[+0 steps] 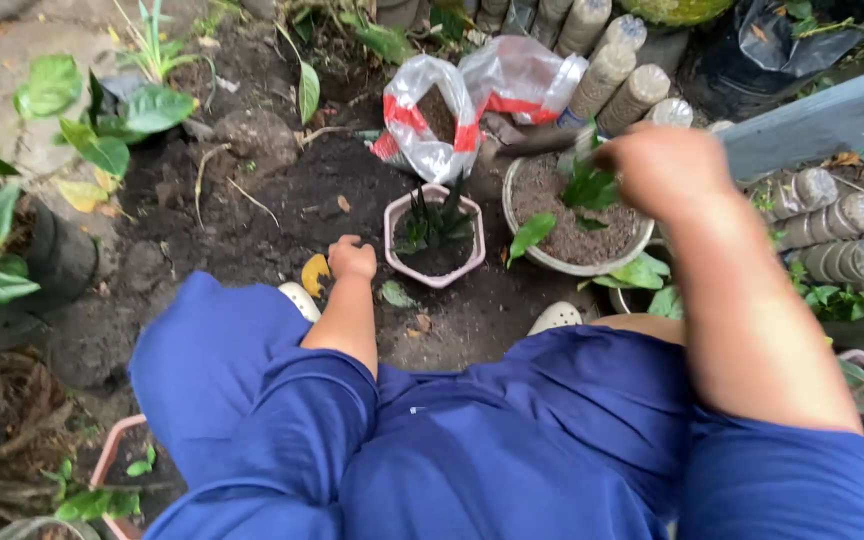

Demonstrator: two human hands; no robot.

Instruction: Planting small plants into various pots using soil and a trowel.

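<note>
1. The left hand (351, 258) rests on the dark soil just left of the small pink hexagonal plastic pot (436, 237) holding a spiky dark-green plant; its fingers are curled together into a loose fist, holding nothing visible.
2. The right hand (664, 165) hovers right of the pink pot, over the round grey soil-filled pot (574, 215) with a broad-leaved green plant; it is blurred, so I cannot tell how its fingers stand.
3. Behind the pink pot lies a clear plastic bag with red stripes (442, 115), containing soil.
4. Right of it, a row of soil-filled bottles (837, 220) lies.
</note>
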